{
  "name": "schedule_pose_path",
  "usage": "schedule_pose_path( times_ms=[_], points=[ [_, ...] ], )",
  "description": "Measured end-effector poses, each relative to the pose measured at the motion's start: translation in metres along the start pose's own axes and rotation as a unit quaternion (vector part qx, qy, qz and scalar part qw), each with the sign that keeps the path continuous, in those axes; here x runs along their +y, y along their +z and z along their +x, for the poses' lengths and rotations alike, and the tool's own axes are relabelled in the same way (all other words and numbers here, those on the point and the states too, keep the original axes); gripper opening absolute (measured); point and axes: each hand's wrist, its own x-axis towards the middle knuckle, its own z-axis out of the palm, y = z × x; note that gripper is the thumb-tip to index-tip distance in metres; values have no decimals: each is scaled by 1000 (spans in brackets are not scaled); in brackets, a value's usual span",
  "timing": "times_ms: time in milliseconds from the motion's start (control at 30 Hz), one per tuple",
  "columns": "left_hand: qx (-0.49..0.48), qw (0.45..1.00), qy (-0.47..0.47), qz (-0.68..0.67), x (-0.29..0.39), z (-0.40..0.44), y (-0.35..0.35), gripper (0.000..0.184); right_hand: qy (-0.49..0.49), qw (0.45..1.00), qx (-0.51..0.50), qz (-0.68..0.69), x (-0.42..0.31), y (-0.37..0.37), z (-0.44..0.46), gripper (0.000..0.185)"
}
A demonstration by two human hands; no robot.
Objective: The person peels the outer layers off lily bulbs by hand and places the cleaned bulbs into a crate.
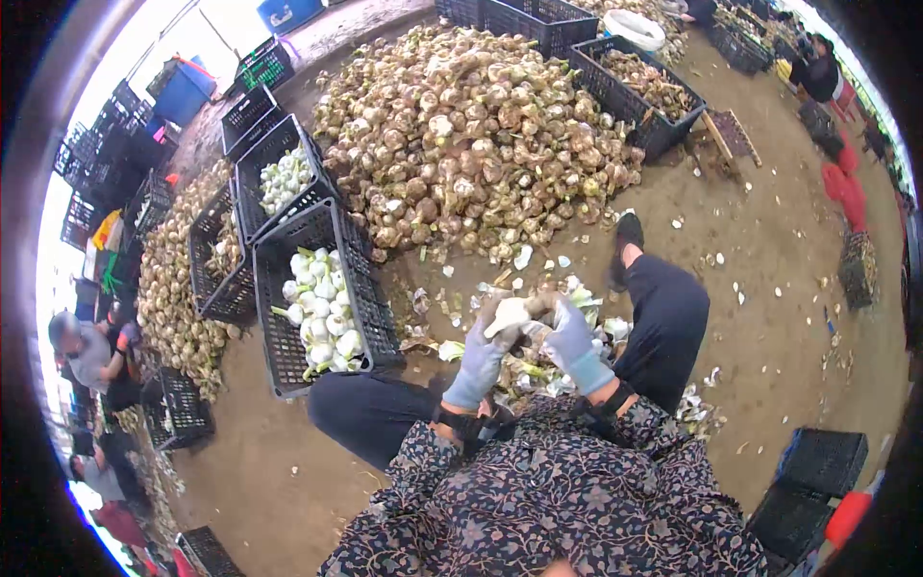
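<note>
A garlic bulb, pale where its skin is peeled, is between my gloved hands above my lap. My left hand is closed around the bulb's left side. My right hand is closed at its other side, fingers on the brownish skin and root end; the exact grip is partly hidden. Peeled skins and leafy scraps lie on the ground below both hands. To the left stands a black crate with cleaned white garlic bulbs in it.
A large heap of unpeeled garlic rises ahead. Another crate of white bulbs stands behind the near one. A crate of scraps is at the heap's right. Co-workers sit at the far left, and another person is far right.
</note>
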Motion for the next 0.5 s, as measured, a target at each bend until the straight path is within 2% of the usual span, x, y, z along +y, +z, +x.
schedule_pose_path(
  times_ms=[67, 100, 133, 167, 233, 300, 400, 433, 500],
  points=[
    [-58, 986, -98, -123, -5, -5, -12, 65, -33, 999, 8, 22, 8, 5, -3, 15],
    [-64, 983, -127, -117, 2, -5, -11, 63, 87, 985, -13, 145, -6, 1, -2, 15],
    [-66, 983, -131, -113, 0, -6, -11, 63, 203, 942, -34, 266, -14, -2, -1, 14],
    [-50, 985, -114, -117, -3, -8, -9, 54, 213, 932, -43, 291, -13, -5, -1, 16],
    [-31, 987, -99, -123, -9, -7, -7, 45, 177, 945, -44, 270, -10, -5, 1, 17],
    [-38, 989, -98, -102, -3, -8, -6, 44, 146, 956, -46, 248, -4, -4, -1, 18],
    [-27, 992, -82, -91, -3, -11, 0, 44, 68, 979, -94, 170, 2, -1, 2, 36],
    [-36, 991, -89, -88, -2, -12, 1, 45, 96, 961, -93, 241, 2, 2, 0, 44],
    [-45, 991, -96, -84, -4, -14, -1, 46, 132, 951, -109, 257, -6, -6, 0, 42]
  ],
)
